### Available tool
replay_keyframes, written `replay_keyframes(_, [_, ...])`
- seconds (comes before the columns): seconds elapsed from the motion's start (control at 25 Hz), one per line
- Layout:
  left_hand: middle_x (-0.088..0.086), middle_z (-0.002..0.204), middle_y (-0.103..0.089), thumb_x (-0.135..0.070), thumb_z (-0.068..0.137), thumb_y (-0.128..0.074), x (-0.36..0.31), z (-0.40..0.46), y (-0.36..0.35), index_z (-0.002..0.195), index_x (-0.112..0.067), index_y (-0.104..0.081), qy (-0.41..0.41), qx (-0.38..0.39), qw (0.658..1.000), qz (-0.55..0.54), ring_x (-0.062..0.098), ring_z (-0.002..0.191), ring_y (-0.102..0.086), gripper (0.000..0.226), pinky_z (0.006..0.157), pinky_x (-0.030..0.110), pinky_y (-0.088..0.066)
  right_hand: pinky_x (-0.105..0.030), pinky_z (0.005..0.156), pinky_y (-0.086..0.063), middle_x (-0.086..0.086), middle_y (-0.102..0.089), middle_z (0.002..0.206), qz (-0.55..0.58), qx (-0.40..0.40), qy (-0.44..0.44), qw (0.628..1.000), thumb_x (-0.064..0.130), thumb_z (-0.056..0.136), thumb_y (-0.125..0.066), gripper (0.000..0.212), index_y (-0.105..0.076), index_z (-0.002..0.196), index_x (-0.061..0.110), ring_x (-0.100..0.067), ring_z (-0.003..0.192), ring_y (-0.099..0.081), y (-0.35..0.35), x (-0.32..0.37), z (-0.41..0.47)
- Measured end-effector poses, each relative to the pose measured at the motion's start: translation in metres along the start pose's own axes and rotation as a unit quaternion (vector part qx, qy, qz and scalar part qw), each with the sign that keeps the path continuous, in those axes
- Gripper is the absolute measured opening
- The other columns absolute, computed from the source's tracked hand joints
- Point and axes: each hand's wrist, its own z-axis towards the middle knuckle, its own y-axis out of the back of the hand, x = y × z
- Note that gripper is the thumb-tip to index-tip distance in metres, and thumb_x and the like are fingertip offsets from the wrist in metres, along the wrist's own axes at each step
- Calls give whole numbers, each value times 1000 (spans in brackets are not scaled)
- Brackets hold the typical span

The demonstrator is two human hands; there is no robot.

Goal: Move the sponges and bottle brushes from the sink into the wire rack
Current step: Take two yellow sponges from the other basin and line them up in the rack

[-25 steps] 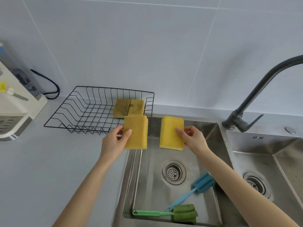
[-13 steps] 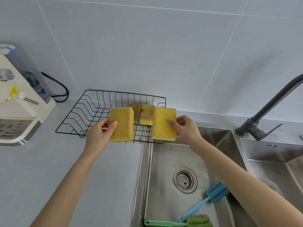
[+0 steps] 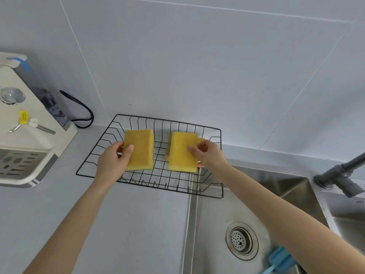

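A black wire rack [image 3: 102, 159] sits on the grey counter, its right end over the sink's edge. My left hand [image 3: 113, 163] grips a yellow sponge [image 3: 141, 153] over the rack's middle. My right hand [image 3: 209, 155] grips a second yellow sponge [image 3: 181, 153] over the rack's right part. Behind that sponge, other sponges [image 3: 201, 141] in the rack are mostly hidden. The blue bottle brush [image 3: 279, 260] lies in the steel sink [image 3: 207, 224] near the bottom edge. The green brush is out of view.
A cream countertop appliance [image 3: 21, 135] with a black cable [image 3: 83, 109] stands left of the rack. The sink drain [image 3: 242, 240] is right of centre. A dark grey faucet [image 3: 339, 177] rises at the right, with a second basin [image 3: 353, 226] beyond it. White tiled wall behind.
Both hands have carried their sponges from above the sink's left edge forward and left, to over the rack. The view has shifted left, so the green brush has dropped out of sight.
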Motion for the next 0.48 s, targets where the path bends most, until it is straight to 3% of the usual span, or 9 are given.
replay_keyframes(0.2, [21, 119, -57, -29, 92, -42, 19, 33, -6, 123, -1, -47, 18, -14, 999, 32, 31, 97, -53, 42, 79, 38, -38, -33, 80, -57, -2, -54, 87, -45, 37, -22, 998, 35, 87, -59, 37, -51, 109, 7, -17, 70, -59, -38, 23, 34])
replay_keyframes(0.28, [22, 118, -57, -29, 93, -42, 28, 48, -5, 122, 0, -47, 25, -13, 998, 50, 35, 103, -54, 42, 78, 36, -37, -32, 79, -56, 1, -52, 79, -52, 49, -24, 997, 34, 88, -58, 39, -50, 113, 5, -16, 67, -58, -51, 30, 47])
replay_keyframes(0.36, [23, 118, -56, -28, 93, -42, 35, 59, -5, 123, 1, -47, 31, -5, 998, 62, 36, 104, -55, 42, 77, 35, -35, -32, 75, -55, 3, -48, 70, -76, 56, -20, 995, 34, 89, -56, 38, -50, 112, 5, -20, 74, -61, -62, 33, 59])
replay_keyframes(0.48, [23, 119, -56, -27, 93, -42, 44, 73, -8, 123, 1, -47, 39, 0, 996, 77, 37, 104, -55, 41, 77, 35, -35, -39, 84, -56, 1, -52, 74, -93, 63, -25, 993, 34, 90, -56, 34, -49, 108, 5, -30, 93, -67, -77, 32, 75])
